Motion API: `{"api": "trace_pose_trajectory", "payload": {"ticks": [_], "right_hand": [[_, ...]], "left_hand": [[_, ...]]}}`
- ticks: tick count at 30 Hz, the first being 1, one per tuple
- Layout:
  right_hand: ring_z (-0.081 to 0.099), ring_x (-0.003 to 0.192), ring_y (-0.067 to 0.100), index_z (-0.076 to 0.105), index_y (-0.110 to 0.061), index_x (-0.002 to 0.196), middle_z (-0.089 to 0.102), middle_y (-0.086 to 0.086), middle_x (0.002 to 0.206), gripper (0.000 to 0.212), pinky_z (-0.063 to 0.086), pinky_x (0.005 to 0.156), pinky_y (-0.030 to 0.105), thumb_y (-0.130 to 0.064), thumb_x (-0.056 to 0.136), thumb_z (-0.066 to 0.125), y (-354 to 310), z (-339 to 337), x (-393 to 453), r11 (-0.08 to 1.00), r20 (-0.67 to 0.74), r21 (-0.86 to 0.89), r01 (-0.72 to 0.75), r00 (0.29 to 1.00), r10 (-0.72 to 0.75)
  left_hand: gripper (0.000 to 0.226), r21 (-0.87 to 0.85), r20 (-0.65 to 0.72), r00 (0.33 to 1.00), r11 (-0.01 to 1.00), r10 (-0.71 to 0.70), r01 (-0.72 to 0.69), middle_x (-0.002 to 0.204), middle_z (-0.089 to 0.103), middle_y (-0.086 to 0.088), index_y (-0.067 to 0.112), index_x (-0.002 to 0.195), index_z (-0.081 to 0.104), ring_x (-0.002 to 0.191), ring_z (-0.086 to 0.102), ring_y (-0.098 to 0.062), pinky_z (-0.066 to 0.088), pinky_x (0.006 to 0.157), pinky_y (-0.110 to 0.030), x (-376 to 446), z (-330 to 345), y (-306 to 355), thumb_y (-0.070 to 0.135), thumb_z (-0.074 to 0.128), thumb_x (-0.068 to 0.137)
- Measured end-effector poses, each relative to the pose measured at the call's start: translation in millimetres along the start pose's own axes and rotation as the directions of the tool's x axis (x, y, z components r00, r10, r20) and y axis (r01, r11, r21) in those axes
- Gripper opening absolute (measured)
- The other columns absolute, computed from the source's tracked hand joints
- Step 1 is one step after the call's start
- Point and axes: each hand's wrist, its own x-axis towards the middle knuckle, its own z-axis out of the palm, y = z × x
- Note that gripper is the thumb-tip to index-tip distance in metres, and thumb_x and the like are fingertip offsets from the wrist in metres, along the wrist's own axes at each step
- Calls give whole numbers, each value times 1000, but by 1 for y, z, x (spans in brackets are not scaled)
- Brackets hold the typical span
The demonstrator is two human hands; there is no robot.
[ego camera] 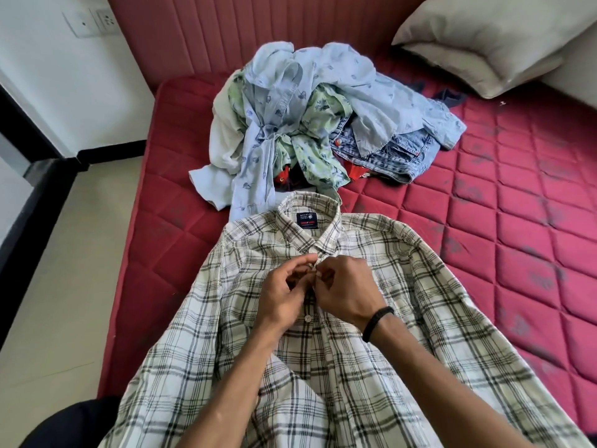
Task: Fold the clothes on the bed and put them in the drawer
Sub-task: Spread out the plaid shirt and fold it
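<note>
A white shirt with grey and black checks [420,302] lies flat and face up on the red quilted mattress [533,253], collar towards the far side. My left hand [284,292] and my right hand [342,292] meet just below the collar. Both pinch the shirt's front placket at a button there. A black band sits on my right wrist. Beyond the collar lies a heap of unfolded clothes [300,124]: a light blue printed shirt, a green printed one, blue jeans and something red underneath. No drawer is in view.
A cream pillow [491,37] leans at the far right against the padded red headboard [226,30]. The bed's left edge drops to a pale tiled floor [64,270]. A white wall with sockets stands at the far left.
</note>
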Motion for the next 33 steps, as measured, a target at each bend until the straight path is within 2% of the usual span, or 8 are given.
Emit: {"api": "trace_pose_trajectory", "payload": {"ticks": [6, 9, 12, 16, 23, 26, 28, 33], "right_hand": [[65, 58, 15, 79, -12, 80, 72, 2, 68, 14, 50, 51, 25, -24, 86, 74, -2, -16, 16, 995, 108, 13, -97, 990, 95], [72, 79, 20, 74, -14, 112, 77, 5, 87, 28, 58, 66, 33, -31, 89, 76, -24, -24, -6, 968, 35, 85, -234, 972, 232], [69, 77, 10, 65, -22, 122, 74, -3, 89, 51, 50, 58, 18, -51, 83, 81, -40, -37, -61, 950, 197, 4, -311, 932, 304], [65, 92, 17, 66, -23, 120, 67, -2, 105, 41, 58, 75, 33, -38, 84, 77, -40, -26, -126, 934, 270, -209, -289, 901, 340], [65, 73, 4, 71, -24, 91, 69, -9, 80, 12, 59, 68, 25, -34, 91, 76, -24, -24, -141, 899, 117, 105, -425, 903, 413], [65, 71, 6, 71, -27, 88, 70, -9, 77, 16, 58, 62, 29, -42, 91, 74, -25, -18, -135, 904, 37, 108, -414, 910, 413], [67, 72, 9, 75, -24, 89, 72, -8, 81, 14, 61, 64, 34, -37, 92, 71, -27, -12, -130, 912, 11, 116, -394, 918, 396], [64, 82, 13, 72, -25, 101, 67, -7, 96, 17, 59, 69, 33, -40, 96, 64, -23, -4, -125, 947, 21, -5, -320, 947, 320]], "left_hand": [[40, 189, 1, 998, 980, 69, -67, 119, 73, 12, 27, 134, 65, 98, 69, 6, 60, 86, -22, -9, -6, 16, 12, 68, 97], [34, 355, -18, 998, 934, 58, -48, 114, 72, 11, 26, 129, 65, 89, 69, 1, 63, 79, -28, -31, -15, 39, 21, 70, 96], [35, 479, 279, 958, 875, -72, -73, 113, 68, 18, 37, 126, 63, 83, 65, 6, 56, 72, -17, -101, -26, 58, 44, 69, 93], [44, 736, 391, 878, 666, -274, -120, 114, 70, 14, 38, 135, 55, 89, 65, 3, 53, 85, -16, -178, -46, 40, 44, 69, 94], [44, 825, 376, 783, 564, -496, -39, 138, 65, -4, 19, 116, 73, 94, 72, -13, 52, 102, -34, -162, -75, 81, 56, 57, 98], [30, 791, 251, 920, 612, -300, -17, 136, 65, -2, 20, 124, 69, 76, 64, -8, 56, 86, -25, -133, -57, 83, 38, 55, 104], [31, 714, 158, 981, 699, -109, -37, 138, 63, -5, 20, 136, 62, 90, 64, -5, 51, 80, -13, -113, -32, 72, 22, 53, 106], [32, 694, 56, 998, 719, 9, -46, 124, 67, -1, 13, 128, 69, 98, 63, -8, 46, 82, -3, -105, 10, 28, 7, 65, 97]]}}
